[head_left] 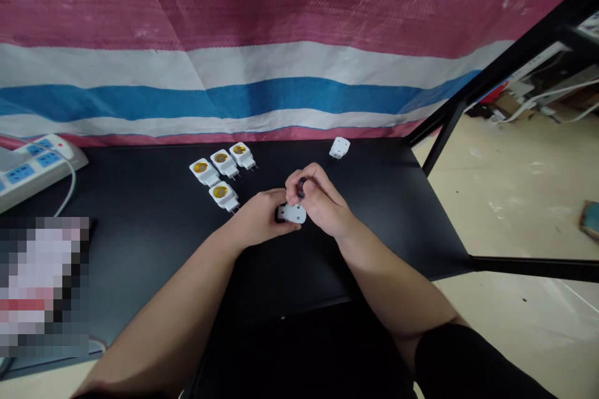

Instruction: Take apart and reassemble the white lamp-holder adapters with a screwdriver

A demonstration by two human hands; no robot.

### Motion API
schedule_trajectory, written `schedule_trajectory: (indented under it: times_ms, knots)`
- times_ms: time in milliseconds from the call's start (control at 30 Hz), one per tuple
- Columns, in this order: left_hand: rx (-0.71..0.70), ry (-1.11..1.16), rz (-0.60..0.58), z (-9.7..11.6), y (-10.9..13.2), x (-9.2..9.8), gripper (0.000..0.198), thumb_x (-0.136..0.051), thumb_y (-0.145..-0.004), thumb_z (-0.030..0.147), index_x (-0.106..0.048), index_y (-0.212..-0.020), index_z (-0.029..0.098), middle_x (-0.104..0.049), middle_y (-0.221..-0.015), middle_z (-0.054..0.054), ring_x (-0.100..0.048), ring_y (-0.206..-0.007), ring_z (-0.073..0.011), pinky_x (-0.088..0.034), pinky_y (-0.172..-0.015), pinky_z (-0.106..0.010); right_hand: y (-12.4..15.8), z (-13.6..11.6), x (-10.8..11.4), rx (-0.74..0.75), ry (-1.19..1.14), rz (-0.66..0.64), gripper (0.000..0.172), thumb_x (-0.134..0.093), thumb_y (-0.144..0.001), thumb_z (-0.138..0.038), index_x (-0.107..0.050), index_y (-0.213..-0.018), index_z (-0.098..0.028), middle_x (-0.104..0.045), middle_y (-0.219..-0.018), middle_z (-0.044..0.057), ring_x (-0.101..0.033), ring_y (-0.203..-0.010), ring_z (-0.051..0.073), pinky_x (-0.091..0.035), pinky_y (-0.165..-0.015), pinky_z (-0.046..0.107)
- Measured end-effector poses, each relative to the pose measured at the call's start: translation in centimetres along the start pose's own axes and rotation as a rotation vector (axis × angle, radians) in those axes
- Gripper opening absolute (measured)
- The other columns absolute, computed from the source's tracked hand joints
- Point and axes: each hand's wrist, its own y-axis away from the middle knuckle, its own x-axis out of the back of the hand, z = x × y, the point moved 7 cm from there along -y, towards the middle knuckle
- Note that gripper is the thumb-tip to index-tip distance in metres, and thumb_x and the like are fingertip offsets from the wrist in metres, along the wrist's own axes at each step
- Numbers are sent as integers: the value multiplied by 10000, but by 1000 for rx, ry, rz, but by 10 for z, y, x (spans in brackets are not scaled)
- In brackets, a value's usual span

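Observation:
My left hand (259, 218) is closed around a white plug-in lamp holder (294, 214), its back with small screw holes facing up. Over that back, my right hand (322, 199) grips a screwdriver (302, 186) by its dark handle, seen almost end-on. Fingers and handle hide the tip, so I cannot tell whether it sits in a screw. To the left of my hands lie several white lamp holders (223, 194) with brass-coloured sockets facing up and pins pointing right. Another white lamp holder (340, 147) lies back-up beyond my right hand.
The black table (388, 212) ends at the right by a black metal frame (444, 137). A striped tarp (281, 25) hangs along the back. At the left are a white power strip (42, 165) with a cable (72, 184) and a blurred-out item (42, 287).

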Motion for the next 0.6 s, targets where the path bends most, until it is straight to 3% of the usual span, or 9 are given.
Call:
schedule_trajectory:
  times_ms: [67, 133, 267, 367, 467, 533, 600]
  knots:
    - [5, -8, 0, -1, 0, 0, 269, -904, -849, 316, -738, -1029, 204, -757, -1012, -46, -724, -856, -227, -549, -781, -373, -2, -2, 1, -27, 13, 0, 357, -639, -1089, -597, -663, -990, -255, -612, -986, 32, -596, -827, 181, -518, -780, 368]
    - [9, -9, -6, -1, 0, 0, 289, -906, -853, 319, -751, -1069, 206, -765, -1040, -54, -734, -893, -238, -560, -809, -386, -3, -2, 2, -54, -6, 6, 450, -564, -1112, -631, -646, -898, -244, -567, -848, 15, -549, -742, 177, -492, -724, 364]
    - [14, -4, -15, -1, 1, -1, 325, -891, -876, 329, -772, -1158, 219, -783, -1111, -73, -750, -956, -255, -575, -845, -403, -4, 0, 2, -8, -61, -13, 467, -560, -1081, -738, -557, -980, -282, -405, -644, -81, -364, -570, 144, -363, -588, 312]
    - [20, -12, -14, -2, 0, -1, 338, -898, -867, 345, -775, -1155, 219, -779, -1088, -72, -750, -932, -257, -572, -823, -398, -3, -4, 3, 97, -10, 13, 420, -730, -1021, -665, -517, -999, -304, -534, -738, -66, -491, -627, 144, -440, -632, 312]
    - [20, -15, -11, -2, 0, -2, 358, -908, -856, 354, -766, -1154, 213, -767, -1040, -62, -747, -903, -256, -567, -804, -391, -2, -8, 8, 97, 109, 110, 386, -680, -1062, -636, -579, -936, -285, -642, -931, 13, -637, -790, 178, -546, -742, 374]
    - [16, -17, -12, -2, 0, -2, 346, -898, -867, 352, -767, -1155, 213, -767, -1046, -64, -745, -903, -254, -569, -806, -392, -3, -8, 9, 54, 118, 140, 475, -587, -1088, -691, -582, -856, -276, -596, -817, 8, -601, -712, 182, -534, -699, 384]
    - [5, -17, -12, -1, 0, -3, 323, -886, -877, 340, -774, -1157, 223, -777, -1074, -69, -747, -929, -256, -576, -835, -401, -4, -5, 6, 5, 47, 134, 537, -510, -1094, -747, -536, -821, -285, -438, -606, -56, -460, -549, 163, -456, -601, 357]
